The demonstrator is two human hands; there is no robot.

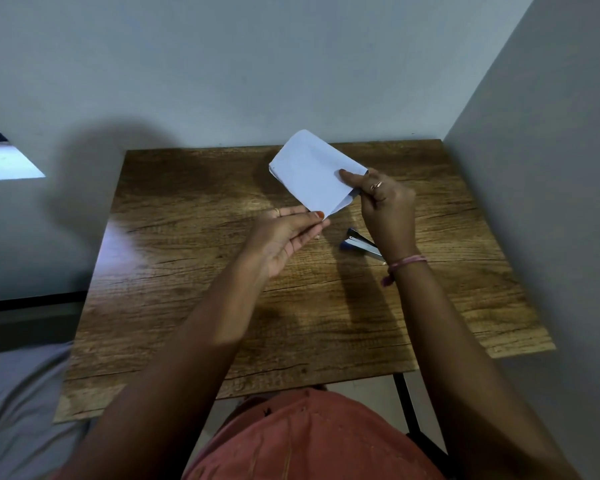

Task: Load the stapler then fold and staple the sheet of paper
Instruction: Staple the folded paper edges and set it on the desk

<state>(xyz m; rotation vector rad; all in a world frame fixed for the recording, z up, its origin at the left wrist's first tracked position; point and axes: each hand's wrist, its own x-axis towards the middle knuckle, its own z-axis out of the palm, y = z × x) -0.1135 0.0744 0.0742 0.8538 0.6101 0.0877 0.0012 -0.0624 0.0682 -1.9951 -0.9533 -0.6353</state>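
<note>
Folding looks done: the folded sheet of paper [312, 173], thin and pale, is held above the wood-grain tabletop [194, 271]. Left hand [281, 237] fingers pinch its near corner; right hand [387, 206] fingers pinch the right edge. Next, probably, one hand must fetch the metal-and-blue stapler [359, 242] lying below.

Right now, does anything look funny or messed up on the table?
Nothing is spilled or broken. The folded paper is held up off the wooden table by the left hand and right hand. The stapler lies slantwise, partly hidden behind the right wrist.
</note>
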